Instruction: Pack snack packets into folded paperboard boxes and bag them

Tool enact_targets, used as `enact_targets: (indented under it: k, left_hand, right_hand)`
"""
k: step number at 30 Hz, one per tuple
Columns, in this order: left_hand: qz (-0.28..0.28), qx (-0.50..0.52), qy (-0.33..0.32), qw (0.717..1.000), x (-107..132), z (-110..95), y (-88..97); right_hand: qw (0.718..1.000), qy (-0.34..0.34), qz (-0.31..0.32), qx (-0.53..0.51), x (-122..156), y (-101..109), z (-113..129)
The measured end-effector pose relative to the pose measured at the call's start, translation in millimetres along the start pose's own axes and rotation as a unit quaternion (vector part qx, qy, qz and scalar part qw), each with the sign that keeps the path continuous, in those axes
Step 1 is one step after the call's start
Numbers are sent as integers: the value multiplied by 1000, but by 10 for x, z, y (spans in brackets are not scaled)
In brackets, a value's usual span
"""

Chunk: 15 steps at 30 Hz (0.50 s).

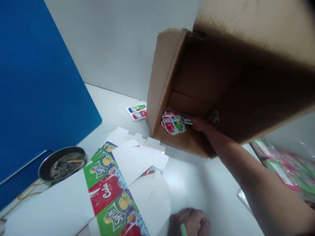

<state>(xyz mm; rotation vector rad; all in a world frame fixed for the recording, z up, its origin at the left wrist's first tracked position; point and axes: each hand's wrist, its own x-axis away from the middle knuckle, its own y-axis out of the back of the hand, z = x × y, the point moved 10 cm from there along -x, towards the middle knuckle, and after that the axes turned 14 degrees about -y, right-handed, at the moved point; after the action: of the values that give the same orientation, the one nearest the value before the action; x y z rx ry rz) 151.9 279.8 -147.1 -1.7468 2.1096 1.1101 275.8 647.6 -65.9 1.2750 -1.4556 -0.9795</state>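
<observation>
My right hand (199, 124) reaches into a brown cardboard box (163, 75) tipped on its side. Its fingers are closed at the edge of a bottle-shaped printed card (187, 120). More of these cut-out cards, red and green, lie in a loose pile (173, 125) on the box's inner face, and another card (213, 118) shows behind the hand. At the bottom edge is my left hand (193, 221), its fingers curled around a thin light green piece (183, 230) whose kind I cannot make out. Flat printed cartons (105, 193) with Cola and Sprite panels lie beside it.
A pan-like ashtray (61, 164) with a cigarette butt stands at left, by a blue panel (44, 72). Several cards (137, 112) lie outside the box's left side. Clear plastic packs (287, 164) with red and green contents are at right on the white table (194, 183).
</observation>
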Motion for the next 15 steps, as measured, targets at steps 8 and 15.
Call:
enact_targets:
  k: [8,15]
  left_hand:
    - [-196,-17,-90,976,-182,-478,779]
    - [-238,-66,-160,956,-278,-750,1138]
  right_hand:
    - [998,-17,52,44,1500,32,563]
    - [989,31,126,70,2725,-108,1001]
